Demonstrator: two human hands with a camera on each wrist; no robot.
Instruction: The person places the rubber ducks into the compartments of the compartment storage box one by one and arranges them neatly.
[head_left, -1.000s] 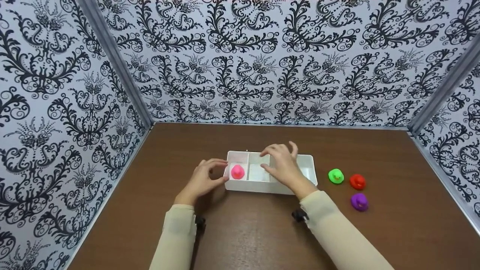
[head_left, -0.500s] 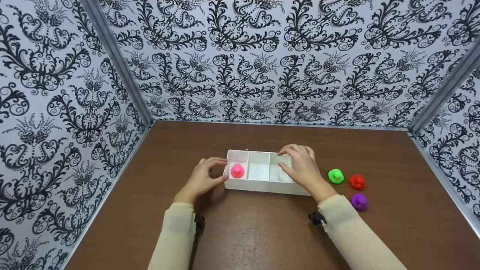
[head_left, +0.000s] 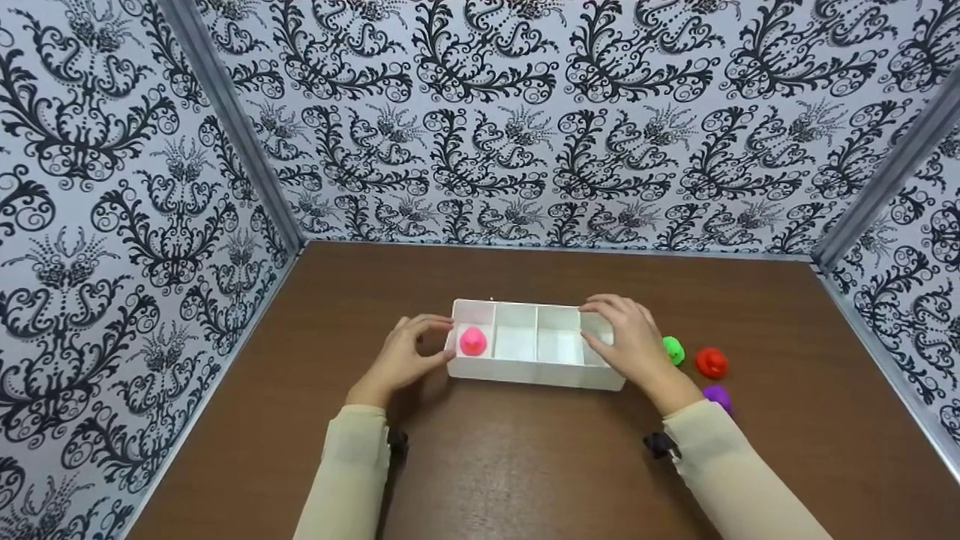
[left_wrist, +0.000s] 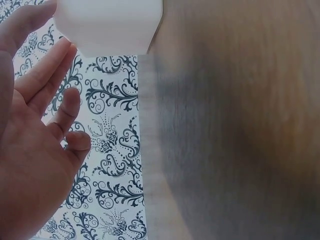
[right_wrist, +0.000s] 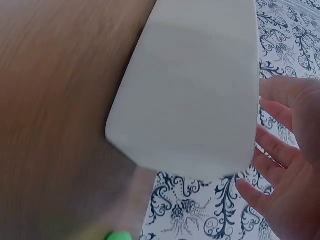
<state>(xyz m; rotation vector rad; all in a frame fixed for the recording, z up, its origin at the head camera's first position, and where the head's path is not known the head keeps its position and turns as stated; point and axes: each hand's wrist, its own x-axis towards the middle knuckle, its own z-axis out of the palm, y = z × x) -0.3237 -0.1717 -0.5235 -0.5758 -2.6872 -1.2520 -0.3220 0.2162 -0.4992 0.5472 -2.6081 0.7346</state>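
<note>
A white divided box [head_left: 536,373] sits lengthwise on the table, with a pink rubber duck [head_left: 472,341] in its leftmost compartment. My left hand [head_left: 397,364] is at the box's left end, thumb and fingertips touching its edge; the left wrist view shows them against the white end wall [left_wrist: 110,30]. Over the rightmost compartment hovers my right hand [head_left: 634,345], fingers and thumb apart with nothing between them. Right of the box lie a green rubber duck [head_left: 674,350], a red rubber duck [head_left: 712,362] and a purple rubber duck [head_left: 718,397]; my right hand and wrist partly cover the green and purple ones.
The brown table [head_left: 517,457] extends around the box. Patterned panels [head_left: 525,127] stand at the back and both sides, joined by grey corner strips. A dark wrist device [head_left: 660,445] shows at the right sleeve.
My right hand has moved rightward above the box, from the middle compartments to the rightmost one. The left hand, box and ducks have stayed in place.
</note>
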